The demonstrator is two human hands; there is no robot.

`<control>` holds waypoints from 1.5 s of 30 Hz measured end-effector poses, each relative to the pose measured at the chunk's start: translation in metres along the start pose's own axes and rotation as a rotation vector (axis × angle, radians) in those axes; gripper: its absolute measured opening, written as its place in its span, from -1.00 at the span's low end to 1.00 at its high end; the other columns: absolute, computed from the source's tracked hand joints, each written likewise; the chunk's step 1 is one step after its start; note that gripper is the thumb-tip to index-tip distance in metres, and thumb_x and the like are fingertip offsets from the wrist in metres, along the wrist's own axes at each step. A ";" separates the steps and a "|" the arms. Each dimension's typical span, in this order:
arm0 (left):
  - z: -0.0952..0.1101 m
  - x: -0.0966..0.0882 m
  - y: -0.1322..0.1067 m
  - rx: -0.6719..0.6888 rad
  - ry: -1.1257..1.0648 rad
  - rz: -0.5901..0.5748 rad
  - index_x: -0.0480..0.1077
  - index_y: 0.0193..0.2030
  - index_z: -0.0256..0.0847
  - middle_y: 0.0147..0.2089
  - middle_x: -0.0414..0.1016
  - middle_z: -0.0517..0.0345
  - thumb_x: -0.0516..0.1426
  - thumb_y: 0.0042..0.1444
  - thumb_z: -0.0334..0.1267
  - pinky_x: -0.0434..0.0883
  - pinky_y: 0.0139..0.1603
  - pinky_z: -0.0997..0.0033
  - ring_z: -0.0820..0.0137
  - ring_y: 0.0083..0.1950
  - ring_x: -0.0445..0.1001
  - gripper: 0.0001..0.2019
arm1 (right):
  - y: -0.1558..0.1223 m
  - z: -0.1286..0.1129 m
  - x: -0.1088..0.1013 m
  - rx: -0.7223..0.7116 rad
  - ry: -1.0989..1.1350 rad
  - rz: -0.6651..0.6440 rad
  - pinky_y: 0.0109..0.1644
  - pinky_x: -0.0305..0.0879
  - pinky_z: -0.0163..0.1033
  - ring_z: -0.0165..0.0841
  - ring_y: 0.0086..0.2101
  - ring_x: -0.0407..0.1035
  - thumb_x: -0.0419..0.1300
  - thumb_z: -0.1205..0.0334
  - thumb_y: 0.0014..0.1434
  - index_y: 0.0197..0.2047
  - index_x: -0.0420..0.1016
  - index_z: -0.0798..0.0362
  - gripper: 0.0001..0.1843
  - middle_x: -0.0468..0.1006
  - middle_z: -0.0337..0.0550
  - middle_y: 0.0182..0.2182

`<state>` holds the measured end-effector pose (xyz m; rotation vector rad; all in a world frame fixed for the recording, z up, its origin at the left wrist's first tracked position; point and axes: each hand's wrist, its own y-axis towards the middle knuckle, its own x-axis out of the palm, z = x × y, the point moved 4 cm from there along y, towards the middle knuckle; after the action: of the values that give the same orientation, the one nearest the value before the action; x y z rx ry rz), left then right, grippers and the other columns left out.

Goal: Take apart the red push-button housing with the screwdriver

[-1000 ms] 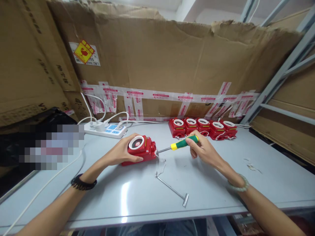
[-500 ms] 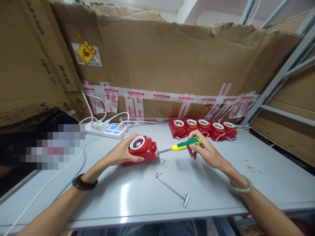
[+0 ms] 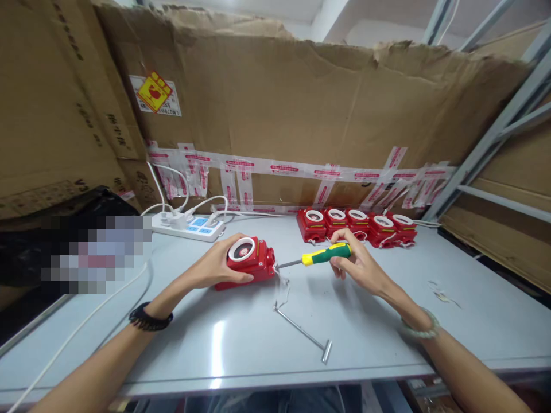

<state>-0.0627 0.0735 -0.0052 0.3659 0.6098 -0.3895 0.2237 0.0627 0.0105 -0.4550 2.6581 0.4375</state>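
My left hand (image 3: 218, 265) is closed around a red box (image 3: 253, 265) with a white ring round its dark window, keeping it on the table. A green and yellow screwdriver (image 3: 329, 254) is gripped by its handle in my right hand (image 3: 357, 261). Its metal tip meets the right end of the box, near a small fitting where a white cord (image 3: 286, 289) is attached. At the other end of that cord lies a small metal T-shaped hammer (image 3: 303, 332). Exactly what the tip engages is too small to make out.
Several similar red boxes (image 3: 313, 226) stand in a row at the back right. A white power strip (image 3: 189, 226) with plugged-in cables sits at the back left. Small scraps (image 3: 442, 295) lie at the right. A large cardboard sheet (image 3: 275, 103) rises behind the table (image 3: 172, 350).
The screwdriver handle has turned slightly in my right hand, its tip still at the box's end. My left hand and the red box keep their place; the whole view has shifted a little.
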 end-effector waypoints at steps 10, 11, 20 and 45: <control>-0.001 0.001 0.000 0.018 0.007 -0.033 0.26 -0.04 -0.15 -0.12 0.42 0.18 0.32 -0.18 -0.21 0.37 -0.09 0.28 0.23 -0.12 0.43 -0.47 | 0.004 0.012 0.001 0.092 -0.151 0.061 -0.59 0.12 -0.35 -0.46 -0.73 0.24 -0.02 -0.04 0.23 -0.47 0.21 0.03 -0.64 0.24 -0.40 -0.80; -0.001 0.001 0.000 0.015 0.005 -0.030 0.26 -0.04 -0.15 -0.12 0.43 0.18 0.32 -0.18 -0.21 0.38 -0.10 0.28 0.24 -0.12 0.43 -0.47 | 0.004 0.014 0.001 0.087 -0.170 0.093 -0.58 0.12 -0.35 -0.47 -0.72 0.22 -0.04 -0.05 0.24 -0.52 0.19 0.03 -0.60 0.22 -0.39 -0.81; -0.001 -0.001 0.000 0.017 0.013 0.000 0.26 -0.04 -0.14 -0.13 0.42 0.19 0.32 -0.17 -0.20 0.39 -0.11 0.30 0.25 -0.13 0.43 -0.48 | 0.002 0.000 0.001 0.033 0.043 -0.042 -0.56 0.27 -0.34 -0.43 -0.55 0.29 0.12 0.04 0.15 -0.21 0.13 -0.02 -0.72 0.35 -0.37 -0.57; 0.006 0.001 -0.001 0.043 0.017 -0.022 0.26 -0.04 -0.14 -0.11 0.43 0.20 0.31 -0.18 -0.21 0.38 -0.09 0.31 0.23 -0.11 0.43 -0.47 | 0.006 0.004 0.001 0.009 0.078 0.003 -0.60 0.26 -0.34 -0.43 -0.56 0.30 0.08 0.01 0.18 -0.27 0.19 0.02 -0.74 0.38 -0.32 -0.57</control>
<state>-0.0600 0.0698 -0.0012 0.4047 0.6231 -0.4214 0.2221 0.0693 0.0084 -0.4748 2.7346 0.4165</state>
